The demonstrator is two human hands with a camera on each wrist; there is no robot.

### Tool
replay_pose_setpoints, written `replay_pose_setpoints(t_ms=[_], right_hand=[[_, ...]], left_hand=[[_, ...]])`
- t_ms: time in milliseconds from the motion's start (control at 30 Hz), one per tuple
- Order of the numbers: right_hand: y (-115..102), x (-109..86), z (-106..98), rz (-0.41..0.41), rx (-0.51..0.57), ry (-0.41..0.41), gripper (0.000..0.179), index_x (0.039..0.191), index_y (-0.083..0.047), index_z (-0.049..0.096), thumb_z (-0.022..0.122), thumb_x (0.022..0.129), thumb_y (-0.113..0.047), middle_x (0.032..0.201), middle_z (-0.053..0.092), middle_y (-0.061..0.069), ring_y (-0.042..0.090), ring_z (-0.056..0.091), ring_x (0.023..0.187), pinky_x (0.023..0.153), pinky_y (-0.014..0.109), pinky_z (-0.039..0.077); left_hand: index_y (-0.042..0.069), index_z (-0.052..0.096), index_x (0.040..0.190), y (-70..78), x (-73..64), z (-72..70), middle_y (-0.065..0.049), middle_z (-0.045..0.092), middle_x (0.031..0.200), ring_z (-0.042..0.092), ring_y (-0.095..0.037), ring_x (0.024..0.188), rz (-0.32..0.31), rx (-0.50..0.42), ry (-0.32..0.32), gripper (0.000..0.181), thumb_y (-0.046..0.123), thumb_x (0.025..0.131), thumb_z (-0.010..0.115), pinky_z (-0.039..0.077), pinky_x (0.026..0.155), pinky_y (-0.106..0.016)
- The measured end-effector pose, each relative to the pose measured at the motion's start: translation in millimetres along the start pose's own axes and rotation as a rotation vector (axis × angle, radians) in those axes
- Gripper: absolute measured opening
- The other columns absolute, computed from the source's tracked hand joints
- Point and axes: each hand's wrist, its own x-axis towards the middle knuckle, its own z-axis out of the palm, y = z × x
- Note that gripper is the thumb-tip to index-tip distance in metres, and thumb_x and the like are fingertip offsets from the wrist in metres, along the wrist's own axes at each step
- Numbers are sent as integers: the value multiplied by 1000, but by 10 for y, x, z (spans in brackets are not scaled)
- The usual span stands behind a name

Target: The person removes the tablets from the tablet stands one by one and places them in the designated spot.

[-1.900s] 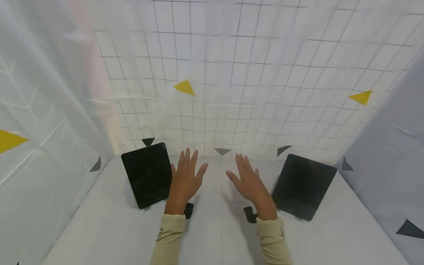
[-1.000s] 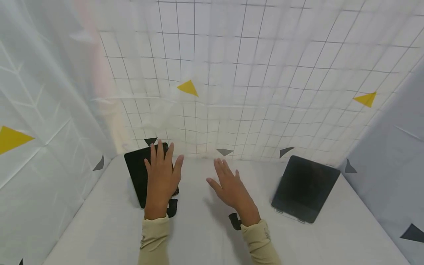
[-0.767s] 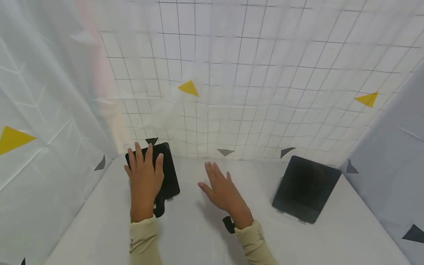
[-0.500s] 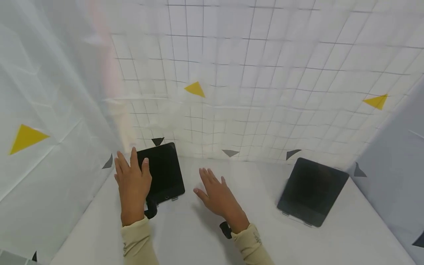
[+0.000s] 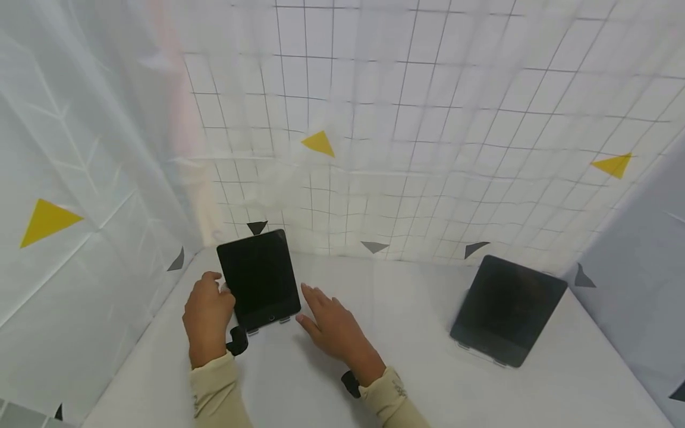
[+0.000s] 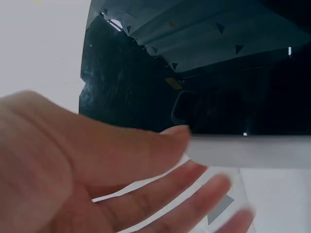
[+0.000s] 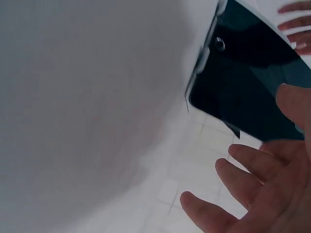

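Note:
A black tablet (image 5: 259, 279) with a round home button leans on a clear stand (image 5: 285, 320) at the left. My left hand (image 5: 207, 318) is at its left edge; in the left wrist view the thumb (image 6: 160, 148) overlaps that edge, with the other fingers spread apart behind it. On the opposite side, my right hand (image 5: 337, 330) has its straight fingertips close to the tablet's lower right edge. The right wrist view shows those fingers (image 7: 204, 211) spread, with the thumb in front of the dark screen. A second dark tablet (image 5: 508, 309) leans on its own stand farther right.
A white surface (image 5: 423, 380) lies under both tablets. Behind it hangs a white sheet (image 5: 407, 137) with a grid and yellow triangles (image 5: 319, 144). White sheets close in the left and right sides. Small dark devices (image 5: 238, 341) sit at both wrists.
My left hand moved left across the tablet, then drew back to its left edge with fingers bending. My right hand shifted left toward the tablet's right edge. The view has turned slightly.

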Motion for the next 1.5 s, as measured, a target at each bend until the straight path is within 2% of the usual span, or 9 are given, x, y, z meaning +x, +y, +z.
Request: replay_pose_setpoints(t_ms=[67,167,333,467,633,733,1100,1300,1500], right_hand=[[-23,4,36,9,17,-12,72,168,-15,22,51,110,-47,165,38,8,27,41,148,115,52,37],[-41,14,103,18,63,-41,76,168,-14,19,53,109,-47,166,35,7,26,41,148,115,49,38],[-48,27,192,47,153,-84,78,168,-14,18,56,108,-44,168,31,2,20,35,151,117,44,35],[-43,28,219,59,236,-64,76,167,-11,21,58,108,-42,166,35,6,24,36,150,117,46,35],[-26,42,257,40,364,-35,73,165,-4,25,59,109,-37,163,39,11,25,37,149,118,45,34],[-24,58,282,56,416,-49,74,164,-1,26,61,108,-35,163,38,12,25,35,150,119,45,32],[-48,49,315,40,391,-31,65,159,8,30,61,108,-16,161,39,19,32,35,150,119,48,31],[-12,57,323,25,393,-22,58,159,7,32,57,109,-10,161,40,18,31,35,150,119,47,31],[-10,82,330,34,435,3,58,157,11,31,56,109,-8,158,43,22,34,38,148,117,50,33]], left_hand=[[-13,53,136,-13,-7,24,-34,59,127,59,-50,106,10,-11,2,41,1,98,48,48,85,-63],[-11,59,129,-26,-20,48,-32,65,117,62,-46,97,38,-22,52,34,-1,97,49,50,80,-60],[-5,66,124,-31,-39,45,-31,67,106,63,-47,95,79,-3,137,27,-2,98,58,48,77,-61],[-8,68,121,-13,-21,36,-32,65,104,61,-48,97,99,11,152,25,0,98,64,47,79,-62],[-10,69,117,0,0,36,-29,72,97,68,-45,87,106,8,180,21,0,99,64,49,75,-59],[-9,69,117,2,-7,34,-28,73,96,68,-45,85,107,12,190,21,2,99,65,49,74,-59],[-2,74,115,54,-44,22,-23,74,91,66,-41,78,130,-16,210,19,7,100,68,47,69,-55],[-4,72,113,38,-42,13,-27,72,93,65,-45,85,110,-37,185,16,5,100,67,44,78,-60],[-7,62,117,8,-18,-7,-31,69,105,63,-48,95,88,-16,70,19,8,105,60,44,85,-62]])
